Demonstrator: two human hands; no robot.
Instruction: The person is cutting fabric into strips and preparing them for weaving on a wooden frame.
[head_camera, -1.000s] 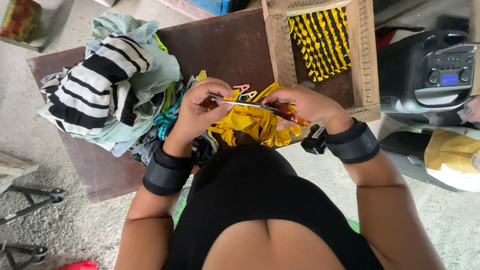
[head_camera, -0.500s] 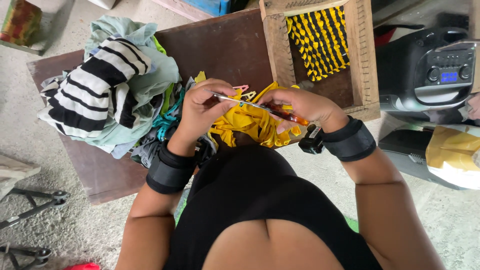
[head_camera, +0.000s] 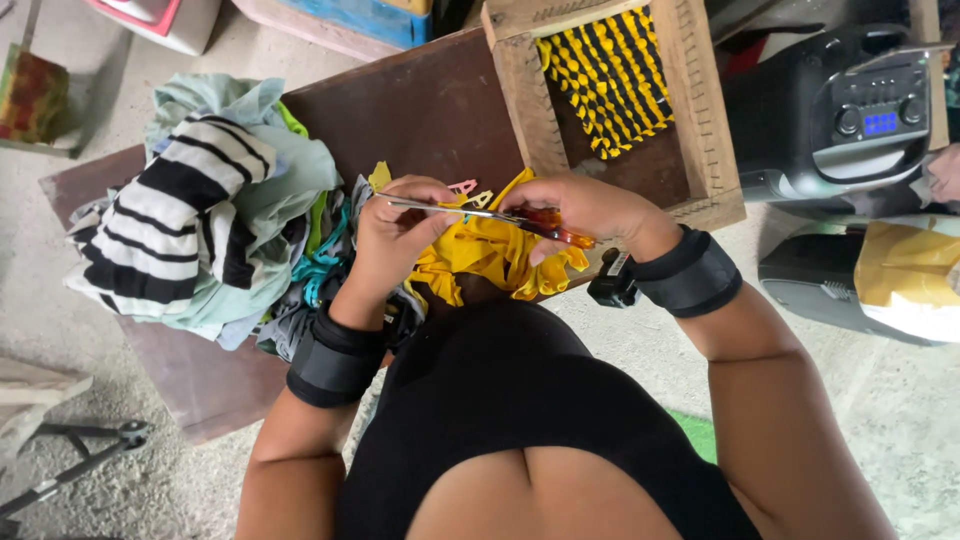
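Scissors: thin metal blades, orange-amber handles, lying near horizontal, tips pointing toward left hand, handles in right hand. Blade opening not discernible. Yellow fabric: crumpled, cut into strips, bunched under both hands at near edge of brown desk, loose ends hanging down.

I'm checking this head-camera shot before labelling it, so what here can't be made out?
- Scissors: head view; the handle sits inside the right hand, the blade tips behind the left hand, so open or closed is unclear.
- Yellow fabric: both hands cover the spot being worked.
- Wooden frame: its far end is cut off by the top edge.
- Clothes pile: lower layers are buried.
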